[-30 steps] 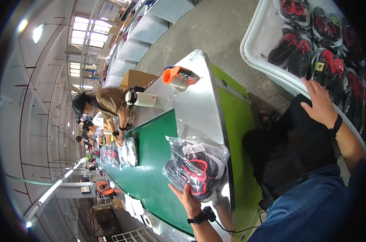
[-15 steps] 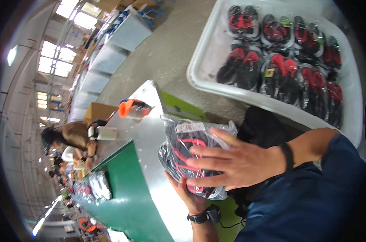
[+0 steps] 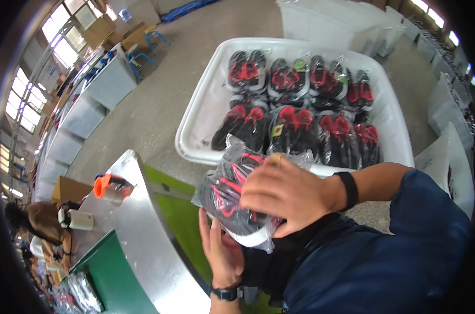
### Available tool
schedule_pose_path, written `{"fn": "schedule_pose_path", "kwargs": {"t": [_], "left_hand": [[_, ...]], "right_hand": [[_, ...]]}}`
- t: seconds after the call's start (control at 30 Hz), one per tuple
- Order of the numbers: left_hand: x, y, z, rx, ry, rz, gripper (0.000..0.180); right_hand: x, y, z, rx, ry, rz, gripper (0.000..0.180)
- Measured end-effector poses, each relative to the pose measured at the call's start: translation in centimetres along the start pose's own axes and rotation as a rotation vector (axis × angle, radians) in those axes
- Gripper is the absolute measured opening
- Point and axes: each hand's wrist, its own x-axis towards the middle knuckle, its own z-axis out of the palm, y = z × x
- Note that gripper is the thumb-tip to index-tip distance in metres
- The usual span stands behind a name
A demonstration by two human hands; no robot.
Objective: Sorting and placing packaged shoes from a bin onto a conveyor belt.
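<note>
Between my hands is a pair of black and red shoes point(image 3: 224, 191) with white soles, wrapped in a clear plastic bag. My right hand point(image 3: 289, 192) lies over the bag with its fingers bent around the upper right side. From below, my left hand point(image 3: 221, 256) supports the lower left edge; its fingers reach along the bag and are partly hidden. Just beyond the bag stands a large white bin point(image 3: 195, 125). It holds rows of bagged shoes point(image 3: 295, 128) of the same black and red kind.
At my left is a metal-edged table point(image 3: 143, 230) beside a green work surface point(image 3: 114, 272). An orange-rimmed container point(image 3: 112, 188) and a white bottle point(image 3: 80, 220) stand there. A co-worker point(image 3: 43, 222) is at far left. More white bins point(image 3: 337, 26) stand behind.
My view has swung right, toward the white bin. The bagged shoes are now tilted in my hands and away from the table. My right fingers have gone from spread out to bent around the bag.
</note>
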Motion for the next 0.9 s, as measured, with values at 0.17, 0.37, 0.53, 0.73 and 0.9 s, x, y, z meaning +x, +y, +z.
{"fn": "schedule_pose_path", "kwargs": {"t": [0.17,0.37,0.53,0.73,0.9], "left_hand": [[-1.9,1.4,-5.3,0.467,-0.098,0.008,0.055],[-1.5,1.6,-8.6,0.657,-0.126,0.005,0.046],[-1.5,1.7,-8.6,0.644,-0.098,-0.019,0.045],[-1.0,0.8,-8.9,0.596,-0.105,0.015,0.041],[-2.0,-0.1,-8.3,0.622,0.002,0.005,0.04]], "right_hand": [[-4.2,4.6,-7.1,-0.045,0.227,0.231,0.092],[-12.3,8.8,-14.1,-0.399,0.239,0.746,0.086],[-22.2,8.7,-14.8,-0.529,-0.098,1.045,0.077],[-27.6,9.1,-11.8,-0.21,-0.354,1.057,0.054],[-18.3,8.8,-4.6,0.02,-0.208,0.74,0.038]]}}
